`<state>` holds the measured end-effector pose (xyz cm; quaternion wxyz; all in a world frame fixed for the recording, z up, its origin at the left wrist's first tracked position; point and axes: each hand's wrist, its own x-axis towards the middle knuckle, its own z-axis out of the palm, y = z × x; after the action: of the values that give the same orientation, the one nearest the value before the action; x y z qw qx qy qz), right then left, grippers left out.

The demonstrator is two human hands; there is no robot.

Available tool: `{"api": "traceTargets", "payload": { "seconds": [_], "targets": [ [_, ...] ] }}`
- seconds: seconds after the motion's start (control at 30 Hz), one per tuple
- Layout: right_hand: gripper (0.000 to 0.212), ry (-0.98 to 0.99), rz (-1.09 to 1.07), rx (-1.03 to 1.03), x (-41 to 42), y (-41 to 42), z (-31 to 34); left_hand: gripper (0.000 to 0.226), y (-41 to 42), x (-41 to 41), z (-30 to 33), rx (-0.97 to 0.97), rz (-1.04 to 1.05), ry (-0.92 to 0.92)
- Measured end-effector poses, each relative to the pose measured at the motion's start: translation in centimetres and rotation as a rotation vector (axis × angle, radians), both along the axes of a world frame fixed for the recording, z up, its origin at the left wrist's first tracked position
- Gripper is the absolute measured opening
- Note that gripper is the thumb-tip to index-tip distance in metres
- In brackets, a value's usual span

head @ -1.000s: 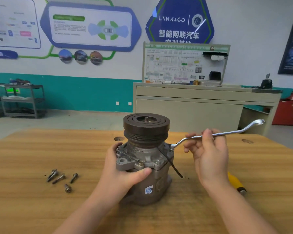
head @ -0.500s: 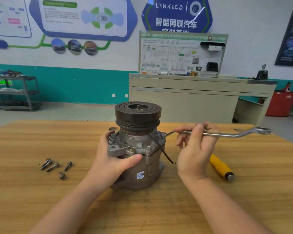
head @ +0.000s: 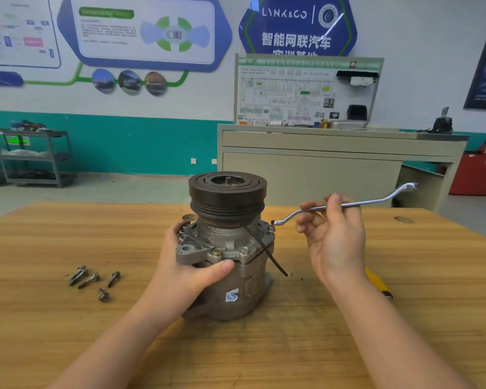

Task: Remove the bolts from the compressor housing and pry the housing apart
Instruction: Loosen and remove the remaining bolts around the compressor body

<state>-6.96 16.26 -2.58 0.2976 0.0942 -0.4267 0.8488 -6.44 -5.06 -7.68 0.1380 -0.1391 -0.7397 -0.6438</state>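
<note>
A grey compressor (head: 230,248) with a dark pulley on top stands upright in the middle of the wooden table (head: 68,332). My left hand (head: 185,273) grips its housing from the left, thumb across the front. My right hand (head: 334,237) pinches the shaft of a silver ring wrench (head: 348,204). The wrench's near ring end sits just above a bolt (head: 270,228) on the housing's right flange. A brass-coloured bolt (head: 217,251) shows at the front flange. Several removed bolts (head: 94,280) lie on the table to the left.
A yellow-handled tool (head: 376,282) lies on the table behind my right wrist, mostly hidden. A thin black strap (head: 267,254) hangs off the compressor's right side. Beyond the table stand a beige cabinet (head: 320,169) and a grey shelf cart (head: 31,155).
The wrench's ring end has lifted slightly off the right flange bolt, and its far end now tilts upward. My left hand keeps its grip on the housing.
</note>
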Motion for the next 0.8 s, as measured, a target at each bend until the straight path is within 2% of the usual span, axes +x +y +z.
{"api": "traceTargets", "payload": {
  "seconds": [0.17,0.3,0.33,0.37,0.43,0.47,0.53,0.6,0.7,0.8],
  "targets": [
    [0.017,0.139,-0.230,0.260,0.9,-1.1,-0.7,0.107,0.0,0.1,-0.1,0.004,0.018,0.008],
    [0.009,0.409,-0.465,0.604,1.4,-2.0,-1.7,0.106,0.1,0.0,-0.3,-0.010,0.036,0.014],
    [0.011,0.455,-0.515,0.699,1.4,-2.2,-2.0,0.105,0.1,0.0,-0.3,-0.011,0.038,0.013],
    [0.023,0.477,-0.565,0.774,1.3,-2.3,-2.3,0.106,0.0,-0.1,-0.4,-0.011,0.040,0.016],
    [0.038,0.481,-0.611,0.830,1.1,-2.4,-2.8,0.110,0.0,-0.2,-0.4,-0.015,0.039,0.023],
    [0.034,0.479,-0.601,0.810,1.2,-2.5,-2.8,0.113,0.0,-0.1,-0.3,-0.016,0.037,0.023],
    [0.013,0.471,-0.513,0.701,1.4,-2.7,-2.5,0.118,-0.1,-0.1,-0.3,-0.012,0.036,0.015],
    [0.014,0.432,-0.414,0.494,1.4,-2.9,-2.3,0.119,0.0,0.0,-0.2,-0.012,0.036,0.010],
    [0.018,0.154,-0.250,0.142,0.1,-2.0,-1.6,0.120,0.0,0.0,-0.1,-0.013,0.026,0.006],
    [0.020,-0.189,0.131,-0.102,-1.8,-0.1,-0.2,0.111,0.0,0.1,-0.1,-0.012,0.024,0.002]
  ]
}}
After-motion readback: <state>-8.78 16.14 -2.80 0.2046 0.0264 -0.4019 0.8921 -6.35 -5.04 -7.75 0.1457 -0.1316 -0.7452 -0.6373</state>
